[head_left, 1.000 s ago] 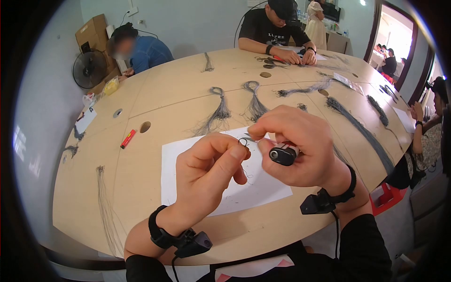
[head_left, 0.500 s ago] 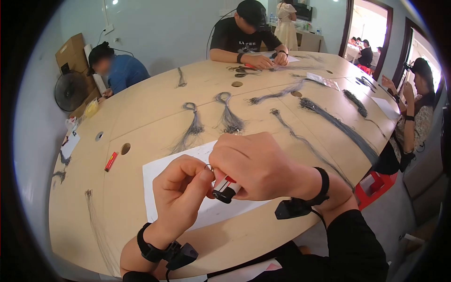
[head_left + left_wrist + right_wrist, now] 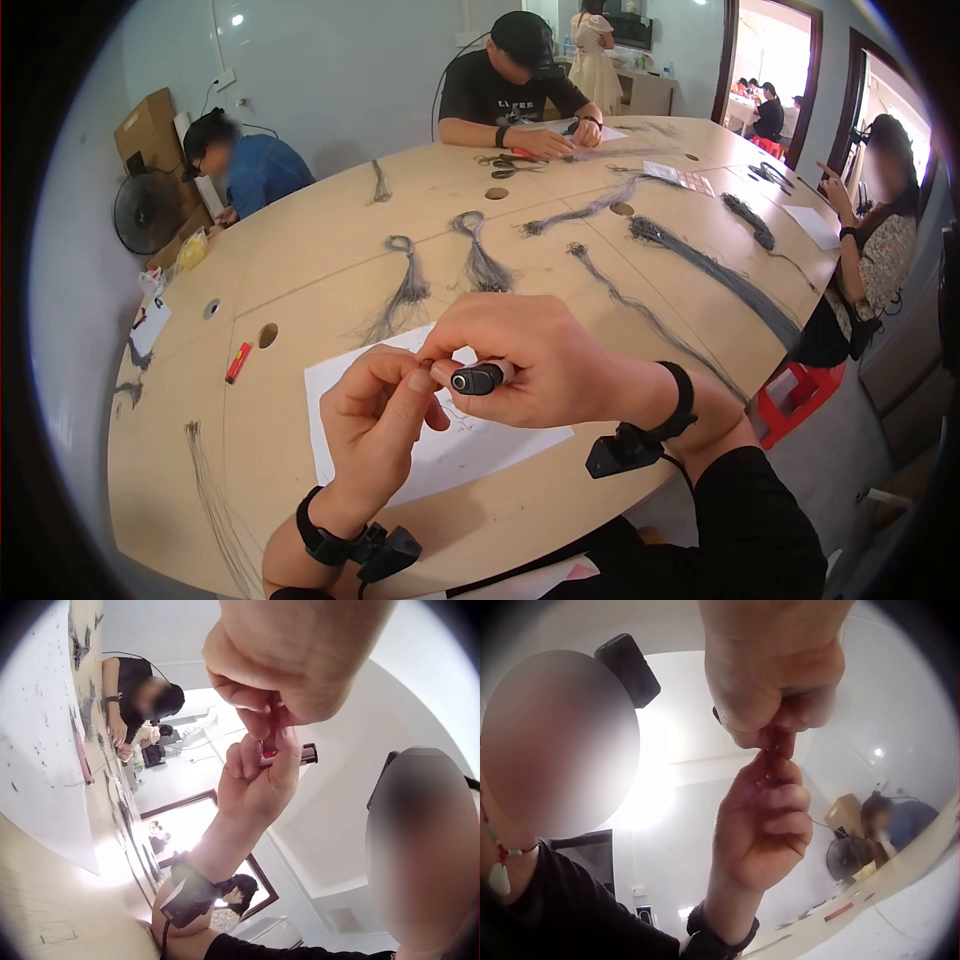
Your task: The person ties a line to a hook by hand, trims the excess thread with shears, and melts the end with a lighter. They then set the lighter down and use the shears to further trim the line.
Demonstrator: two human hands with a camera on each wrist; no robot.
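In the head view my left hand pinches a thin dark loop between thumb and index finger; the fingertips cover most of it. My right hand curls round a lighter, its black end facing the camera. The fingertips of both hands meet at the loop, above a white paper sheet with fine dark strands and specks. From the left wrist side, the lighter juts out of the right fist. The right wrist view shows the left hand with its fingertips up against the right ones.
Bundles of thin grey strands lie around the wooden table, two of them looped. A red stick-shaped item lies left of the paper. Scissors rest near a person opposite. Other people sit at both sides.
The hands were slightly apart with the loop showing; now the fingertips meet round it. The lighter's black end dipped, then rose toward the camera. The head view has turned right.
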